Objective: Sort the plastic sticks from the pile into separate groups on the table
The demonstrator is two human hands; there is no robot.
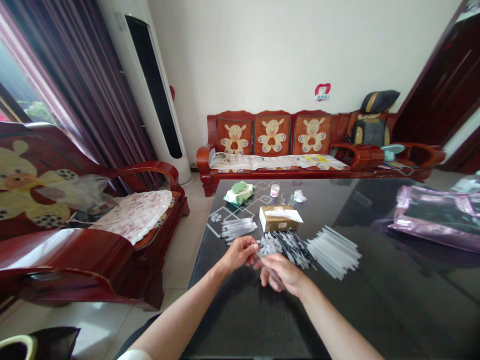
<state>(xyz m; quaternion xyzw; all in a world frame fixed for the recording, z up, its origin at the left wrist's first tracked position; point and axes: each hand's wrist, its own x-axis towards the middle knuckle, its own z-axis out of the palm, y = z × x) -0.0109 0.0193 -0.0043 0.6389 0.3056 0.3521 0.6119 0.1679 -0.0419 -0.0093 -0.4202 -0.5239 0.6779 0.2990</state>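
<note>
My left hand (243, 250) is closed in a pinch at the end of a thin translucent strip (276, 278). My right hand (281, 274) curls round the same strip, which runs across its palm; the exact kind is too small to make out. Just beyond my hands lies a heap of thin black and whitish pieces (296, 250). To its right fans a pile of translucent plastic strips (333, 252). A smaller stack of whitish strips (238, 227), some with dark ends, lies beyond my left hand.
A tissue box (277, 222) stands behind the heap on the black table (375, 310). Farther back are a wet-wipe pack (239, 194), a small cup (275, 190) and crumpled tissue (299, 196). A purple-edged clear bag (431, 217) lies at right. Wooden seats stand behind and left.
</note>
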